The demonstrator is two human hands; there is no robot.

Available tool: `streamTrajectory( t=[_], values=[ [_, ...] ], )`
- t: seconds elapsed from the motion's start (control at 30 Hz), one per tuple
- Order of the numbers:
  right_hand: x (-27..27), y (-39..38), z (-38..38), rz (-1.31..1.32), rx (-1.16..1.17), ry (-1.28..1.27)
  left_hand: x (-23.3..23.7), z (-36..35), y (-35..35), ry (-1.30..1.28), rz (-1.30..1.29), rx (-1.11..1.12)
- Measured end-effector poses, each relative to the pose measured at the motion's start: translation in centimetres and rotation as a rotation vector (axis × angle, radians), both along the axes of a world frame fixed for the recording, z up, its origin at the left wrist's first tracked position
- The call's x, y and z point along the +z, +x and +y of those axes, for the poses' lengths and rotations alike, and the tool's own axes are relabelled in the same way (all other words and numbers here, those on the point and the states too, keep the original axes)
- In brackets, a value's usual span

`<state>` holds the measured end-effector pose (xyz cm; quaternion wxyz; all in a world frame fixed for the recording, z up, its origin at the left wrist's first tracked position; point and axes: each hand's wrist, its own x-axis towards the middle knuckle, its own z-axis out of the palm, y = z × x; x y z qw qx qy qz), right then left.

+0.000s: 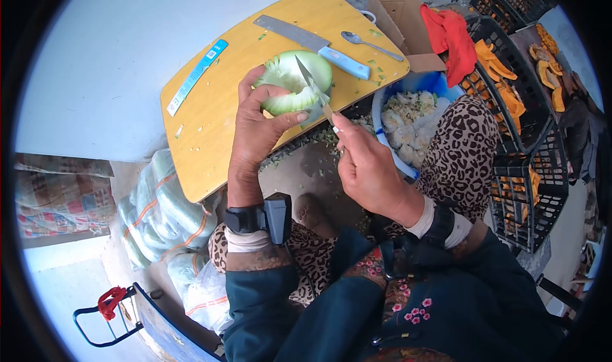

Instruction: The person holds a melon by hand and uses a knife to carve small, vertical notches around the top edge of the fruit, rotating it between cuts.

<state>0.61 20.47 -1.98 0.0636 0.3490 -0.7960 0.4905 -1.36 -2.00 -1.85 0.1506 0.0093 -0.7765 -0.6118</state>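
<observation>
My left hand is closed round the near left side of a pale green, hollowed melon half, held over the yellow board's front edge. Notches run along the melon's rim, and its hollow faces up toward me. In my right hand is a small pointed paring knife, its blade lying across the melon's right side. Behind the melon, a cleaver with a light blue handle rests on the yellow board. A metal spoon lies to its right. On the left is a blue-and-white knife sleeve.
At the board's right, a blue-rimmed basin holds pale pulp and seeds. Black crates with orange peel pieces stand farther right, near a cardboard box and red cloth. Wrapped melons fill bags at left. Green scraps litter the floor.
</observation>
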Motion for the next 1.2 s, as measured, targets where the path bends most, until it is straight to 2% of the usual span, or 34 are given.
streamTrajectory(
  t=[0.43, 0.73, 1.03, 1.13, 1.2],
  values=[
    [0.6, 1.6, 5.4, -0.141, 0.070, -0.037, 0.1, -0.4, -0.1, -0.053, -0.030, 0.025],
    [0.8, 0.6, 4.3, -0.152, -0.010, -0.055, 0.9, 1.1, -0.1, -0.272, 0.015, 0.093],
    [0.3, -0.3, 5.1, -0.120, 0.043, -0.075, 1.6, 4.2, 2.3, -0.772, 0.325, 0.359],
    [0.1, -0.6, 5.2, -0.136, 0.047, -0.102, 1.5, 8.6, 5.1, -0.877, 0.377, 0.175],
    [0.1, -0.7, 5.3, -0.163, 0.060, -0.110, 0.1, 10.1, 5.6, -0.783, 0.314, 0.217]
  ],
)
